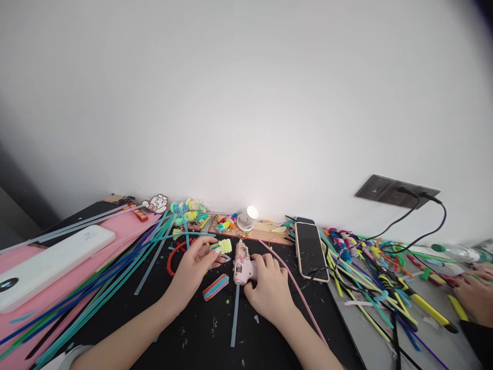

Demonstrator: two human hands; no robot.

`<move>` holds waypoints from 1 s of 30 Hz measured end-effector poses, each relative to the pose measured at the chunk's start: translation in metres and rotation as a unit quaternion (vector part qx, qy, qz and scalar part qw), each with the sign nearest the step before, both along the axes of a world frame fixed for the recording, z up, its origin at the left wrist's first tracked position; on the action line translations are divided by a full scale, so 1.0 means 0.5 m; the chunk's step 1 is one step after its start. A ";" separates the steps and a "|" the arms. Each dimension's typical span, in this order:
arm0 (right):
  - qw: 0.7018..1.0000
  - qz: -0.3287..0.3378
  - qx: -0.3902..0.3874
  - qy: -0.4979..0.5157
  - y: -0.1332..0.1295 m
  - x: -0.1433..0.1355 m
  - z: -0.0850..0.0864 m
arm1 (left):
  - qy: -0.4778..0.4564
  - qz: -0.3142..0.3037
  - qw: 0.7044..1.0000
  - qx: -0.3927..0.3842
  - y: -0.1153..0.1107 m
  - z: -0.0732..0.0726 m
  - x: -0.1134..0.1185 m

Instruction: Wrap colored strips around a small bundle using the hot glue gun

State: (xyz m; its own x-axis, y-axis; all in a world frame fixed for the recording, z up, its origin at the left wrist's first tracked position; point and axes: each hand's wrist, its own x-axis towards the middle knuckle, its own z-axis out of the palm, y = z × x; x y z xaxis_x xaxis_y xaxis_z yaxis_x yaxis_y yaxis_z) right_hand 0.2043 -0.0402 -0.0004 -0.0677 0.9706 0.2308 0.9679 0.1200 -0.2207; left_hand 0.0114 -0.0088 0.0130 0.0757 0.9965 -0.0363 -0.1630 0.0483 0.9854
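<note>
Between the fingertips of my left hand (198, 258) is a small yellow, white and green pipe-cleaner piece (223, 247). My right hand (269, 282) is closed round the handle of a pink glue gun (241, 264), which lies on the black mat with its nozzle toward the wall. A translucent glue stick (234, 321) sticks out of its back end. Just left of the gun, below my left fingertips, lies an orange, blue and white striped bundle (215, 287). Red-handled scissors (172, 259) lie partly hidden behind my left hand.
A lit paper cup (248, 218) stands by the wall. Right of it lies a phone (311, 252). Pipe cleaners (115, 272) and a white device (57, 264) cover the left side. Yellow-black pliers (423, 306), cables and another person's hand (475, 293) are at the right.
</note>
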 end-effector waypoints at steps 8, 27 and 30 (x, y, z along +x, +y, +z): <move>0.996 0.012 0.034 0.076 0.010 0.008 -0.002 | 0.037 0.012 0.999 0.029 0.003 0.002 -0.004; 0.918 0.190 0.011 0.347 0.001 0.007 0.026 | 0.136 0.043 0.984 0.109 0.000 -0.002 -0.008; 0.920 0.193 0.010 0.342 0.001 0.006 0.025 | 0.148 0.040 0.981 0.116 -0.002 -0.004 -0.009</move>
State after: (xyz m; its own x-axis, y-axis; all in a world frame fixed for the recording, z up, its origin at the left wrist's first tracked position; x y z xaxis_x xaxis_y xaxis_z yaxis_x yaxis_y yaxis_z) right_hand 0.2074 -0.0394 0.0123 -0.2390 0.9001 0.3644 0.4880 0.4358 -0.7563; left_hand 0.0071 -0.0099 0.0109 0.0173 0.9827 0.1844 0.1384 -0.1850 0.9729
